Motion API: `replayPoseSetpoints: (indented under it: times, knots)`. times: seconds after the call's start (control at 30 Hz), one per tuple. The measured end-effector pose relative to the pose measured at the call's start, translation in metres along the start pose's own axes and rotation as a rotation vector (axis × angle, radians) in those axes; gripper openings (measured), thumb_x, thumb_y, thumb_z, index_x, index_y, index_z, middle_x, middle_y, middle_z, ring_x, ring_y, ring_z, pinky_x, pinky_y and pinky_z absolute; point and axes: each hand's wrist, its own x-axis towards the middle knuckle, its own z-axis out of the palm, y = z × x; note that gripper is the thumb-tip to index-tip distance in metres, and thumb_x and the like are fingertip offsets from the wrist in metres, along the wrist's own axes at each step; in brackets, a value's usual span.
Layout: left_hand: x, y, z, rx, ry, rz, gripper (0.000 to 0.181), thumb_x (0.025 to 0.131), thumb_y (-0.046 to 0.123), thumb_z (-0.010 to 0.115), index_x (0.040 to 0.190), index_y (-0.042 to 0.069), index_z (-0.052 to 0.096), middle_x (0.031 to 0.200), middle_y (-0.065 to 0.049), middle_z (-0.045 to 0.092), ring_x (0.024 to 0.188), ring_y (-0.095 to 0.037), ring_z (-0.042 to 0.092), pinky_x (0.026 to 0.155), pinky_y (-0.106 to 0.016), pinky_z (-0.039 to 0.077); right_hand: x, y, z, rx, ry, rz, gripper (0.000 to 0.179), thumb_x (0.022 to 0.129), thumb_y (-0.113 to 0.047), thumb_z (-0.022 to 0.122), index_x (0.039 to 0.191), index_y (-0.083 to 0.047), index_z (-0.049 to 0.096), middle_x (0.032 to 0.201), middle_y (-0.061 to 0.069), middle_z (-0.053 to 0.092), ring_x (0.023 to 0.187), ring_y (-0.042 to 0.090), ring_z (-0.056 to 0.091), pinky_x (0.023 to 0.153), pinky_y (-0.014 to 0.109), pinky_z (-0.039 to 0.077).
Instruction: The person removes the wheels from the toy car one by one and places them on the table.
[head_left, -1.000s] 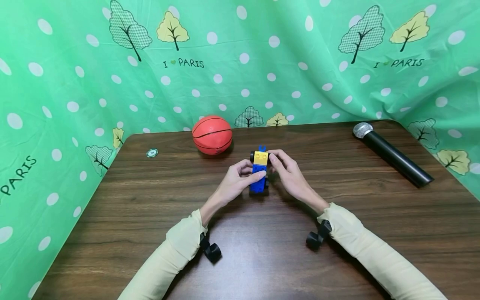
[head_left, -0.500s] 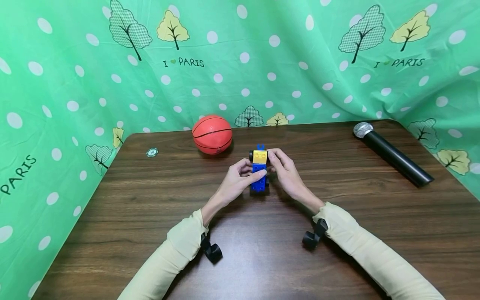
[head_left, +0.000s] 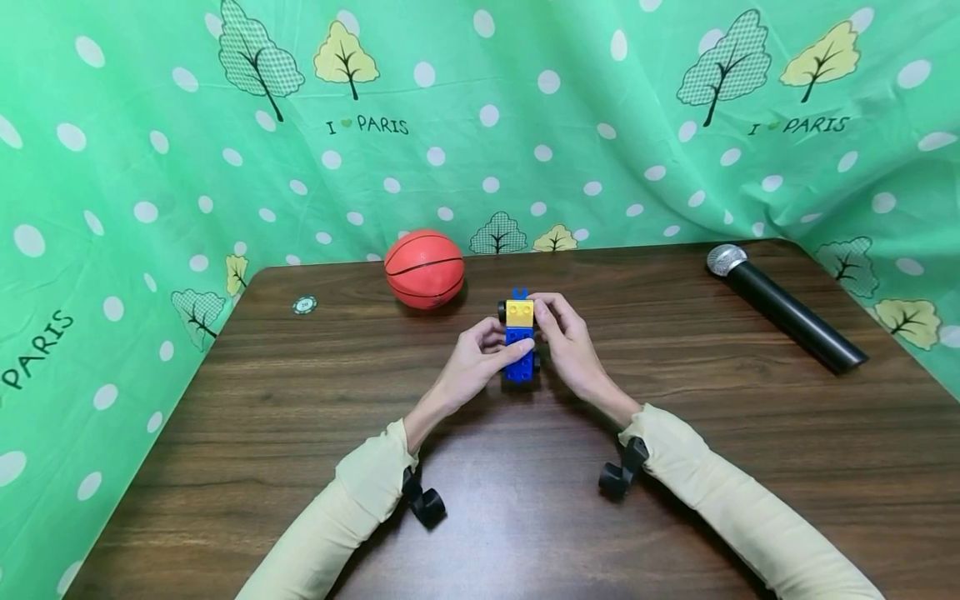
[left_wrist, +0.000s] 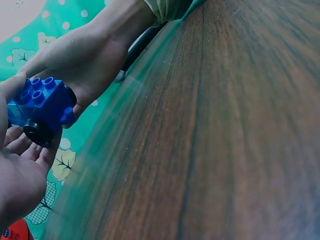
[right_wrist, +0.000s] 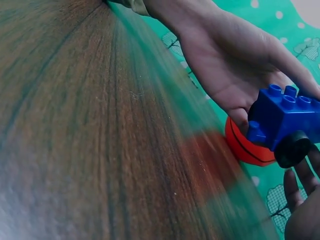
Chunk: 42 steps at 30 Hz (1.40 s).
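Observation:
A toy car of building bricks (head_left: pixel 519 367), blue with a yellow brick (head_left: pixel 520 313) on its far end and black wheels, is between both hands in the head view. My left hand (head_left: pixel 467 365) grips it from the left, thumb lying across the blue top. On the right side, my right hand (head_left: pixel 576 350) pinches near the far wheel with thumb and forefinger. Studs and a small blue hook show on the blue brick end (left_wrist: pixel 45 107) in the left wrist view. The right wrist view shows a black wheel (right_wrist: pixel 292 149) below the same end.
A red mini basketball (head_left: pixel 424 270) sits behind the car to the left. Further left lies a poker chip (head_left: pixel 304 306). A black microphone (head_left: pixel 787 308) lies at the right of the wooden table (head_left: pixel 300 400), and a green curtain (head_left: pixel 480 167) hangs behind.
My right hand and forearm have shifted slightly leftward. The car has turned a little, its far end moving left. My left hand keeps its grip almost in place.

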Motion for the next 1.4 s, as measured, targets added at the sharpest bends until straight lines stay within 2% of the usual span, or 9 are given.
replayPoseSetpoints:
  times: [0.2,0.5,0.67,0.83,1.23,1.4]
  knots:
    - [0.000,-0.001,-0.002,0.005,-0.003,0.005,0.026,0.096,0.015,0.070,0.114,-0.002,0.060,0.102,-0.011,0.074,0.087,-0.013,0.070,0.080,-0.026,0.054,-0.001,0.001,0.004,-0.050,0.033,-0.105,0.032,0.113,-0.016,0.041,0.130,0.007,0.057,0.109,0.019,0.062,0.093,0.016,0.057,0.082,0.027,0.047]
    - [0.000,0.000,-0.001,-0.007,-0.003,0.002,0.025,0.097,0.015,0.070,0.112,-0.001,0.060,0.098,-0.008,0.073,0.085,-0.012,0.069,0.078,-0.026,0.054,-0.002,0.004,0.005,-0.142,0.078,-0.155,0.031,0.113,-0.019,0.045,0.125,0.005,0.060,0.108,0.018,0.066,0.092,0.018,0.060,0.080,0.024,0.050]
    - [0.000,0.000,-0.001,-0.006,-0.001,-0.001,0.025,0.098,0.017,0.070,0.112,-0.001,0.061,0.096,-0.008,0.073,0.084,-0.012,0.069,0.078,-0.026,0.054,-0.001,0.006,0.005,-0.225,0.109,-0.236,0.026,0.112,-0.015,0.047,0.120,0.005,0.062,0.099,0.017,0.067,0.085,0.018,0.060,0.074,0.023,0.050]
    - [-0.001,0.000,-0.002,0.010,0.003,0.006,0.025,0.098,0.018,0.071,0.110,-0.001,0.061,0.094,-0.008,0.072,0.081,-0.012,0.068,0.076,-0.026,0.053,0.001,0.009,0.005,-0.339,0.140,-0.334,0.018,0.109,-0.007,0.049,0.115,0.005,0.062,0.089,0.014,0.065,0.078,0.019,0.058,0.069,0.024,0.046]
    - [-0.001,0.002,0.000,0.009,0.011,-0.013,0.027,0.098,0.020,0.070,0.111,-0.002,0.062,0.095,-0.009,0.072,0.082,-0.013,0.069,0.078,-0.025,0.053,0.004,0.011,0.003,-0.414,0.167,-0.400,0.011,0.106,-0.004,0.054,0.107,0.003,0.062,0.082,0.010,0.061,0.071,0.018,0.054,0.064,0.024,0.041]
    - [-0.001,0.002,0.001,0.019,0.011,-0.004,0.026,0.098,0.019,0.070,0.110,-0.002,0.062,0.093,-0.009,0.072,0.080,-0.012,0.068,0.075,-0.025,0.052,0.005,0.010,0.002,-0.491,0.154,-0.465,0.010,0.105,-0.001,0.053,0.107,0.004,0.060,0.079,0.011,0.058,0.067,0.020,0.052,0.060,0.032,0.042]
